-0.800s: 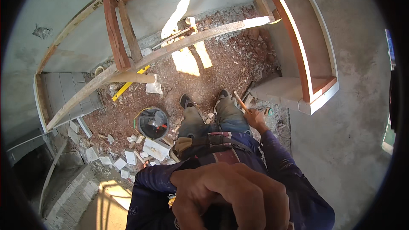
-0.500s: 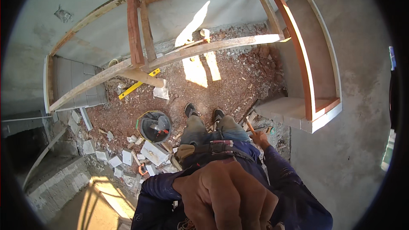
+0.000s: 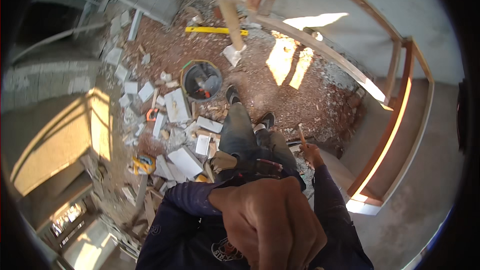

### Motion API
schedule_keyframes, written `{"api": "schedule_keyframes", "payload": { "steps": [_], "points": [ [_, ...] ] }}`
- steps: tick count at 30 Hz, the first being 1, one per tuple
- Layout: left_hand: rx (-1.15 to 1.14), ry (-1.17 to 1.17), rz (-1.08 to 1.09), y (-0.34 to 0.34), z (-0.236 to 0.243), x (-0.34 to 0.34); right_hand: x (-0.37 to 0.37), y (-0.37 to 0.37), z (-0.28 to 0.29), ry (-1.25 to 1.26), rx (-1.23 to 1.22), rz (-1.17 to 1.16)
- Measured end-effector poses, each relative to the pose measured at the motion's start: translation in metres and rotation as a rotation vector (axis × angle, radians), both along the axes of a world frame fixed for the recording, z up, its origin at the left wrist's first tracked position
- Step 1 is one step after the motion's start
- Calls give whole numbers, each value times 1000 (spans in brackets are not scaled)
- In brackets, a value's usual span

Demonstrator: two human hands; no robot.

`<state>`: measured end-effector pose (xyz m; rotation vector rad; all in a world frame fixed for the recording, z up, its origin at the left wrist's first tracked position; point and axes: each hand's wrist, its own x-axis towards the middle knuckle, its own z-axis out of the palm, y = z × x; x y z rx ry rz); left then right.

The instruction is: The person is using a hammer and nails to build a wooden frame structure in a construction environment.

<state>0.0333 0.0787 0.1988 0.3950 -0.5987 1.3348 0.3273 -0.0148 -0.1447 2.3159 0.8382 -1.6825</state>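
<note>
Close to the camera, over my chest, my left hand (image 3: 270, 217) is curled with its fingers together; whatever it may hold is hidden. Out to the right, my right hand (image 3: 312, 154) grips a wooden-handled tool (image 3: 301, 134), whose other end I cannot make out clearly. A tool belt (image 3: 270, 167) is round my waist. Beside my feet sits a dark bucket (image 3: 202, 82) with small tools inside, among scattered white block pieces (image 3: 177, 105).
A timber frame (image 3: 406, 95) runs along the wall at upper right, with a long curved-looking beam (image 3: 325, 50). A yellow level (image 3: 200, 29) lies on the rubble ground (image 3: 250, 70). Debris, an orange tool (image 3: 152, 115) and a yellow tool (image 3: 143, 165) lie at left.
My view and body have turned leftward, bringing more debris and the sunlit left side into view; the frame has swung right. Both hands keep their grip or curl.
</note>
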Motion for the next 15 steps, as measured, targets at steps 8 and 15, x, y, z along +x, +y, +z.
{"api": "schedule_keyframes", "payload": {
  "steps": [8,15],
  "points": [
    [58,130,143,-4,-57,-79,-43,49,29,-55,-23,238],
    [-947,1228,318,-22,-345,-167,-53,11,-17,-240,-44,497]
  ]
}}
